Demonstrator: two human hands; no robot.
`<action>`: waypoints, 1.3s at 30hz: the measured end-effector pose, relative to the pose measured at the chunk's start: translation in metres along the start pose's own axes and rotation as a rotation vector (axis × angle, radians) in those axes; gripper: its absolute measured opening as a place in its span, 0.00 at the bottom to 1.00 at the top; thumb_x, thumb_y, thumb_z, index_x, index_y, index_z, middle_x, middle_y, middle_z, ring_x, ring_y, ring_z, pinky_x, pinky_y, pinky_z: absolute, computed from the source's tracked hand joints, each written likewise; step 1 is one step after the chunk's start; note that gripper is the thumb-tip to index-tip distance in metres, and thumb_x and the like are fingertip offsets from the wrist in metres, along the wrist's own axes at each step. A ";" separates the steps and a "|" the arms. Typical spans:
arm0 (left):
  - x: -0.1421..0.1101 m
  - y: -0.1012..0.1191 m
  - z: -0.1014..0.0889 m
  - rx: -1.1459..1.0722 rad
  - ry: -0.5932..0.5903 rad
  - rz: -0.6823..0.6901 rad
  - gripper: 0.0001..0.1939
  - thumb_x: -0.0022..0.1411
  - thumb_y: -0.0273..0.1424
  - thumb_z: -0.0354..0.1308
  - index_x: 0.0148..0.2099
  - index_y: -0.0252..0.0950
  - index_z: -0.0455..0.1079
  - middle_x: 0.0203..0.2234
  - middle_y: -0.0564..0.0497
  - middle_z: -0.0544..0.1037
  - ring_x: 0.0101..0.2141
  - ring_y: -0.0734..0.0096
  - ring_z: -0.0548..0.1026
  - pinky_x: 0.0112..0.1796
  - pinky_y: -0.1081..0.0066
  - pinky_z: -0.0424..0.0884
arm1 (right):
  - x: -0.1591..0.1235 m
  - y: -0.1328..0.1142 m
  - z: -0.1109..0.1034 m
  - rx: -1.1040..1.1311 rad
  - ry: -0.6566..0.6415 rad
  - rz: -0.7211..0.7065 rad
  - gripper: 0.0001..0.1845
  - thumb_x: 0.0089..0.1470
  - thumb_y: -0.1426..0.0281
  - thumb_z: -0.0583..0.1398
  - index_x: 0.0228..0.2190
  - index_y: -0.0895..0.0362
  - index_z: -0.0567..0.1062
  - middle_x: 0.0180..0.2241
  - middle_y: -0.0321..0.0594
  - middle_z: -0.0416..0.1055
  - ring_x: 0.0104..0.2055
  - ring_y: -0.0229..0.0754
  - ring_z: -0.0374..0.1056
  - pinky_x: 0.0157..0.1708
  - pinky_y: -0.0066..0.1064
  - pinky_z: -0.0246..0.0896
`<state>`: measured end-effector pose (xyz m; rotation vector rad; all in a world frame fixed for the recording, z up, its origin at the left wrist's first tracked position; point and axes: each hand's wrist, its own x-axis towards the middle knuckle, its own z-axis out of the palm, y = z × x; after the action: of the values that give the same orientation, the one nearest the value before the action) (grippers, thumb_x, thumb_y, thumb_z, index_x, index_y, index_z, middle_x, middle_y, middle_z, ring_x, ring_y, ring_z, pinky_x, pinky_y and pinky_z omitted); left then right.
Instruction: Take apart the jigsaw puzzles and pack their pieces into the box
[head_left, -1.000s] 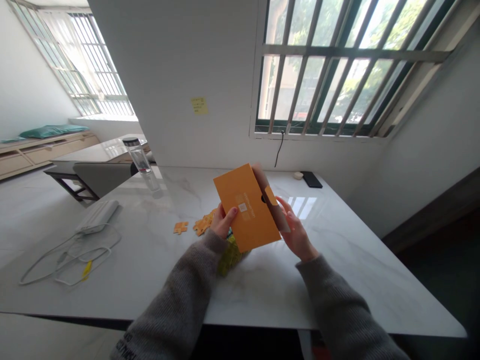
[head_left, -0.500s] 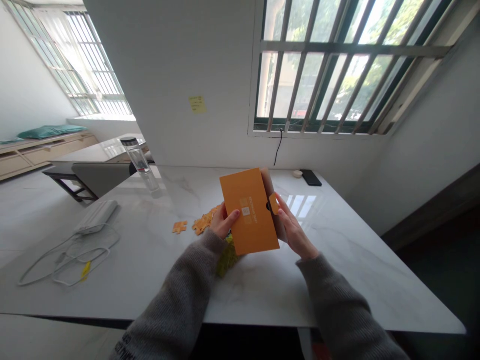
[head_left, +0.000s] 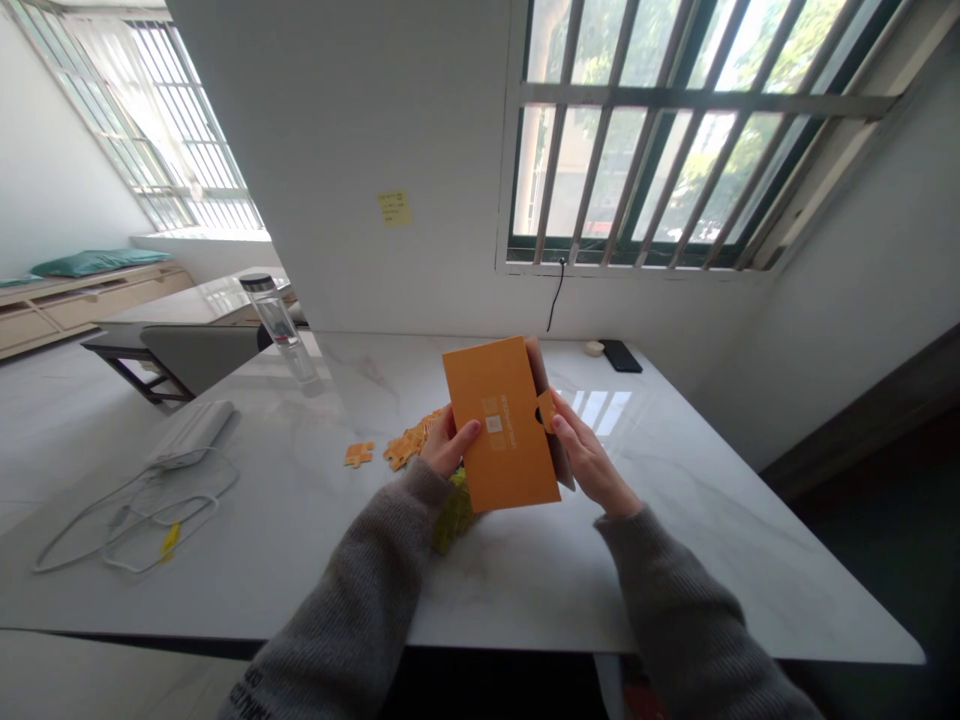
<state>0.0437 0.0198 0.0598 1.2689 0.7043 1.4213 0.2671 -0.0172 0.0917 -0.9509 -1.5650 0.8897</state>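
Note:
An orange cardboard box (head_left: 499, 460) is tilted above the table, its printed face toward me. My left hand (head_left: 448, 445) grips the left edge, thumb lying on the face and fingers hidden behind. At the right end, my right hand (head_left: 589, 455) holds the small orange tab of the end flap (head_left: 546, 410), which stands partly out from the box. Orange puzzle pieces (head_left: 405, 446) lie in a pile behind my left hand, partly covered by it. One loose puzzle piece (head_left: 359, 454) sits left of the pile. Something crumpled and yellow-green (head_left: 452, 520) shows below the box.
A white device (head_left: 193, 435) with a coiled cable (head_left: 161, 510) lies at the table's left. A clear bottle (head_left: 271, 312) stands at the far left edge. At the back right are a black phone (head_left: 622, 356) and a small round cream-coloured object (head_left: 594, 348).
The box has shifted very slightly to the right in view. My right fingers have moved a little at the tab; both hands keep their hold.

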 end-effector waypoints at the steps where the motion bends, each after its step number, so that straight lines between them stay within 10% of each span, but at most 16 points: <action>1: 0.000 0.000 0.000 0.000 -0.003 -0.004 0.27 0.53 0.45 0.68 0.49 0.34 0.71 0.45 0.41 0.79 0.46 0.50 0.77 0.46 0.56 0.75 | 0.000 0.000 -0.001 -0.003 0.002 0.003 0.31 0.65 0.52 0.52 0.66 0.46 0.56 0.65 0.33 0.59 0.70 0.48 0.47 0.69 0.46 0.40; 27: -0.002 0.006 0.006 -0.009 -0.007 0.022 0.26 0.52 0.45 0.69 0.49 0.37 0.71 0.45 0.41 0.79 0.44 0.51 0.77 0.43 0.56 0.75 | -0.004 -0.011 -0.001 -0.150 -0.043 -0.041 0.31 0.66 0.54 0.50 0.67 0.45 0.53 0.65 0.35 0.59 0.70 0.49 0.46 0.69 0.49 0.38; 33: -0.003 0.004 0.009 0.057 0.056 0.061 0.27 0.53 0.46 0.68 0.48 0.35 0.70 0.44 0.43 0.79 0.44 0.55 0.77 0.44 0.59 0.75 | -0.010 -0.011 0.016 -0.304 -0.069 -0.126 0.35 0.67 0.58 0.49 0.69 0.44 0.41 0.71 0.35 0.42 0.71 0.47 0.41 0.70 0.45 0.37; 39: 0.000 -0.006 0.004 0.092 0.028 0.054 0.27 0.56 0.50 0.64 0.48 0.34 0.72 0.44 0.42 0.78 0.46 0.54 0.76 0.47 0.59 0.74 | -0.014 -0.015 0.013 -0.337 -0.068 -0.132 0.38 0.65 0.61 0.52 0.69 0.43 0.39 0.64 0.43 0.54 0.64 0.50 0.55 0.64 0.49 0.52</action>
<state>0.0495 0.0204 0.0553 1.3500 0.7666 1.4670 0.2542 -0.0372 0.0977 -1.0452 -1.8512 0.5810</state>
